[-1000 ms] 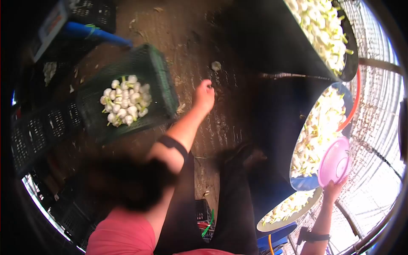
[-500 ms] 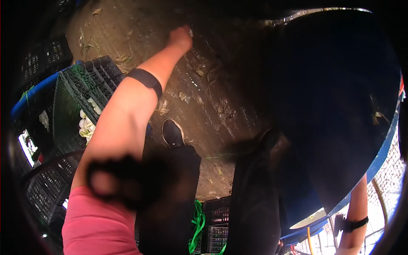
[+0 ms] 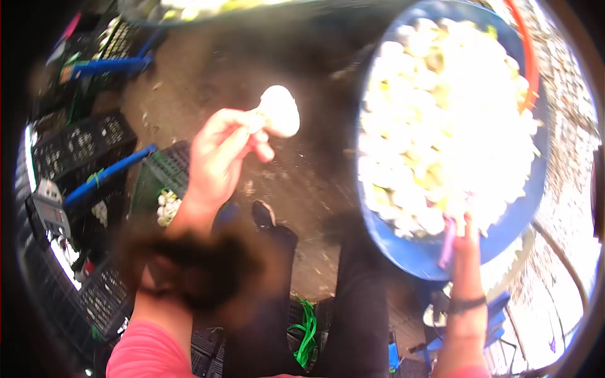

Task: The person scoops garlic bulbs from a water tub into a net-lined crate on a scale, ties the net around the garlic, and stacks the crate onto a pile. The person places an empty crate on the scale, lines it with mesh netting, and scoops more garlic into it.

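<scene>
My left hand (image 3: 217, 154) is closed, with thumb and fingers pinching the stem end of a white onion bulb (image 3: 280, 112) above the muddy floor. Glare washes out much of the bulb. My right hand (image 3: 466, 242) is at the near edge of a blue tub (image 3: 403, 261), its fingertips over the heap of white bulbs (image 3: 403, 151) inside. Along its thumb side lies a slim purple handle (image 3: 447, 242), seemingly gripped; its other end is lost in the bright heap.
Black plastic crates (image 3: 82, 148) stand at the left, with blue bars (image 3: 110, 175) and a grey device with buttons (image 3: 50, 208) nearby. More white bulbs (image 3: 168, 206) sit in green mesh. Green strapping (image 3: 307, 334) hangs between my legs. A red band (image 3: 528, 57) curves along the tub's far right.
My left hand has come back from low over the floor and now holds up a bulb. The tub, previously tilted with its dark side toward me, now shows its contents, with my right hand at its rim.
</scene>
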Motion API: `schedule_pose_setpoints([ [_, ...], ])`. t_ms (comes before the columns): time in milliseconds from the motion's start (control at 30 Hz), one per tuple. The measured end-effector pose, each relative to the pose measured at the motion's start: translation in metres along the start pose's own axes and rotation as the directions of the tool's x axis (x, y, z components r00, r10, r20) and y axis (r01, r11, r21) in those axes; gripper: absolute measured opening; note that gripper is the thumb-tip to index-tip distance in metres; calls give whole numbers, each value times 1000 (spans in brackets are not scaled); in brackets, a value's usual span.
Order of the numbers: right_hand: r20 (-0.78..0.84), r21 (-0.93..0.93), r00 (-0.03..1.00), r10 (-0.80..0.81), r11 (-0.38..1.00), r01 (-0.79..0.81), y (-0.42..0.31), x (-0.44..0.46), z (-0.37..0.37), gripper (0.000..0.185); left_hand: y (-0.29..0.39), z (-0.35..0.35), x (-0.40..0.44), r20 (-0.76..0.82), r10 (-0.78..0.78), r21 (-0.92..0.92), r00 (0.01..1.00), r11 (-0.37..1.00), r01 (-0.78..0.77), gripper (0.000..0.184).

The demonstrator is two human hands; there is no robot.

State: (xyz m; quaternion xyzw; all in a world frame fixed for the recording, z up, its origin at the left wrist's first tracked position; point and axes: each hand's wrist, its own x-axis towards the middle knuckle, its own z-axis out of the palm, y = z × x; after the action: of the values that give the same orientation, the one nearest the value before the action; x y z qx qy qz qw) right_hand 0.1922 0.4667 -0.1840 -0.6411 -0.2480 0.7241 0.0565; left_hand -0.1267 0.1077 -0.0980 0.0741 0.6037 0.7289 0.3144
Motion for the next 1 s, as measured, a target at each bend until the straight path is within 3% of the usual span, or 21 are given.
schedule_pose_setpoints([
  [67, 148, -45, 989, 15, 999, -9, -3, 1, -2, 24, 42, 62, 4, 222, 156, 190, 963, 961, -199, 9],
  [100, 202, -65, 979, -10, 998, 23, -4, 0, 1, 25, 50, 91, 7, 283, 130, 217, 950, 956, -195, 11],
  [167, 123, 4, 992, 27, 1000, -28, -10, -11, 13, 24, 54, 143, 21, 408, -102, 487, 907, 865, -121, 9],
  [233, 132, -45, 990, -41, 998, 48, -13, -17, 17, 23, 27, 181, 40, 529, -251, 788, 810, 501, -359, 11],
  [267, 164, -23, 985, -63, 997, 67, -11, -11, 11, 23, -3, 187, 39, 531, -125, 835, 838, 246, -493, 12],
  [333, 223, 7, 970, -94, 995, 95, -13, -9, 6, 22, -32, 215, 60, 420, 54, 873, 906, 247, -420, 16],
  [367, 250, 18, 963, -103, 995, 102, -16, -17, 11, 22, -36, 232, 78, 269, 53, 819, 962, 513, -258, 19],
  [400, 278, 6, 956, -97, 995, 99, -18, -21, 12, 22, -31, 243, 82, 167, 198, 763, 966, 594, -253, 29],
  [433, 258, 53, 958, -123, 992, 113, -20, -28, 17, 23, -34, 253, 89, 172, 199, 763, 965, 593, -258, 29],
  [500, 295, 29, 949, -113, 994, 110, -17, -29, 11, 25, -48, 271, 99, 65, 130, 555, 989, 819, -144, 45],
  [533, 301, 26, 947, -111, 994, 108, -18, -34, 13, 25, -70, 278, 98, 31, 152, 794, 988, 597, -117, 58],
  [567, 278, 20, 951, -140, 990, 140, -24, -47, 24, 22, -73, 288, 96, 26, 165, 795, 986, 595, -120, 58],
  [633, 263, 10, 947, -184, 982, 189, -32, -62, 31, 20, -68, 313, 82, 122, 31, 841, 992, 528, -120, 63],
  [667, 214, 48, 952, -218, 976, 213, -36, -73, 38, 20, -64, 324, 76, 115, 103, 868, 988, 472, -151, 60],
  [833, 217, 29, 925, -310, 950, 312, -58, -97, 19, 25, -47, 349, 54, 109, 207, 852, 972, 484, -199, 55],
  [1000, 200, -41, 936, -290, 952, 304, -61, -119, 2, 27, -44, 359, 30, 34, 160, 808, 987, 577, -121, 53],
])
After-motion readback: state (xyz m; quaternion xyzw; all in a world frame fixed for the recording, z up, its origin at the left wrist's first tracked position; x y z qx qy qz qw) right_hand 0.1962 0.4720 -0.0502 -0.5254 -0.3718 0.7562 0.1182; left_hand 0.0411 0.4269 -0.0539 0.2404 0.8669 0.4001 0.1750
